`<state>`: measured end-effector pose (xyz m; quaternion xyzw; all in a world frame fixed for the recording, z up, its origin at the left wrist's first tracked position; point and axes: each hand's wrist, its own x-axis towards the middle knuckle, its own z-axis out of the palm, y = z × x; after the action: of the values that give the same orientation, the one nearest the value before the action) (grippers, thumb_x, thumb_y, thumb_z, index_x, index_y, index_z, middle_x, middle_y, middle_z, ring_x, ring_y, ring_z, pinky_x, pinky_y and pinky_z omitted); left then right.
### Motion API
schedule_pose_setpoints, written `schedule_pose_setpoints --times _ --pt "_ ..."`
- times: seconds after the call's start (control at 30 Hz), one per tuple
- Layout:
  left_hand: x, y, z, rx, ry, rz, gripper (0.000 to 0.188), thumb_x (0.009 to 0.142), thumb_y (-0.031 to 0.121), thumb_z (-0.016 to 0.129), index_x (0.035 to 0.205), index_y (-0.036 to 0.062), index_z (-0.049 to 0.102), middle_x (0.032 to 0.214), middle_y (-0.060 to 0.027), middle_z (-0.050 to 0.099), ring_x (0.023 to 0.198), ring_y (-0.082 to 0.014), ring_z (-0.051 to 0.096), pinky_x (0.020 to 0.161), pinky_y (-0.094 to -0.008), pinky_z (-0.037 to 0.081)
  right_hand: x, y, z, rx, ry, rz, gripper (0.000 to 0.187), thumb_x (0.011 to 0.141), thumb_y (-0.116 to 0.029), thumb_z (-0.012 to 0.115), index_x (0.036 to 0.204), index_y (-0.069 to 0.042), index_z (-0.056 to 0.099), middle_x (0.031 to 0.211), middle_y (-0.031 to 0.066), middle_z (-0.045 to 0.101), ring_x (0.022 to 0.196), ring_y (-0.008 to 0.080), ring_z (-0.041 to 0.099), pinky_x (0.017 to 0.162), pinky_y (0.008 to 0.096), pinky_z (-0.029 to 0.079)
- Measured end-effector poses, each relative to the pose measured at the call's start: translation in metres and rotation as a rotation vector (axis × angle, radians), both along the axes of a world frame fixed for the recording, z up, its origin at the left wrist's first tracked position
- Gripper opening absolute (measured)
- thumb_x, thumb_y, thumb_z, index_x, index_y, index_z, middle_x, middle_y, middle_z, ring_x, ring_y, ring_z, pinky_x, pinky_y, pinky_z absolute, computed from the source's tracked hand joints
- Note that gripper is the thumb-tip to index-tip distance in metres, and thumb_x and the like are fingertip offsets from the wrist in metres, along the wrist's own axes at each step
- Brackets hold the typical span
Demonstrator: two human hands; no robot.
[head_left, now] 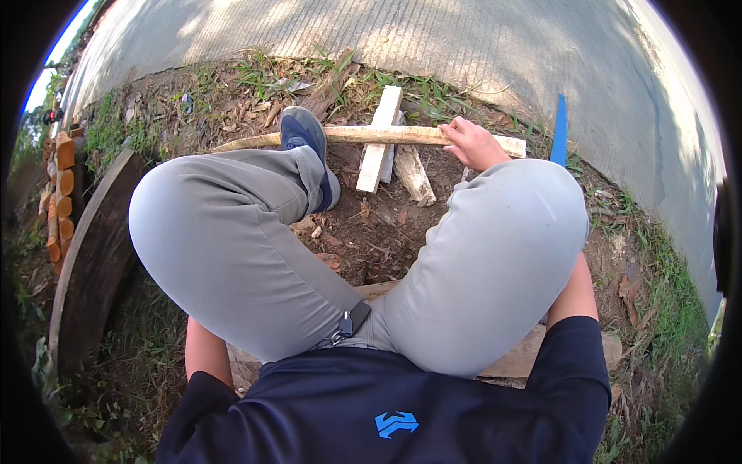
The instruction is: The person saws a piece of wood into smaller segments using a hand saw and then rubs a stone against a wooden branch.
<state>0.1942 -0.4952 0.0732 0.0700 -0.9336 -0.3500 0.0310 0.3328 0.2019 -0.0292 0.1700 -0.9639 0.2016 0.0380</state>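
My right hand [473,144] is closed around a long pale wooden pole [402,135] near its right end, fingers over the top. The pole lies crosswise over a short squared wood block [375,165], and my shoe [304,133] covers part of it farther left. Beside the block, a rough split piece of wood [414,175] rests on the soil. Of my left arm only a stretch of forearm [209,349] shows; the hand is hidden behind my left leg.
A blue tapering blade-like thing [559,130] stands up right of the pole. Stacked cut logs [64,184] and a curved dark slab [97,267] are at the left. Under me is a log [533,354]. Grooved concrete paving [325,35] borders the dirt and grass.
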Motion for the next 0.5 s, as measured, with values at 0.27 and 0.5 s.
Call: schedule_pose_setpoints --times 0.27,0.5 --pt "-0.134 0.136 0.007 0.029 0.263 -0.378 0.02 0.099 0.016 0.067 0.115 0.0053 0.073 0.089 -0.0023 0.069 0.072 -0.0069 0.061 0.063 -0.0264 0.049 0.001 0.059 0.119 0.113 0.019 -0.2 0.045 0.096 -0.034 0.069 0.133 -0.008 0.063 0.119 0.0113 0.062 0.111 0.0303 0.061 0.095 0.0425 0.048" --pt "-0.155 0.307 0.015 0.024 0.012 -0.865 0.022 0.097 0.011 0.063 0.118 0.0086 0.072 0.071 -0.0028 0.061 0.064 -0.0074 0.057 0.062 -0.0265 0.048 0.181 0.151 -0.024 -0.313 0.038 -1.233 0.033 0.092 -0.017 0.057 0.12 -0.005 0.069 0.104 0.0115 0.067 0.095 0.0298 0.065 0.089 0.0413 0.05"
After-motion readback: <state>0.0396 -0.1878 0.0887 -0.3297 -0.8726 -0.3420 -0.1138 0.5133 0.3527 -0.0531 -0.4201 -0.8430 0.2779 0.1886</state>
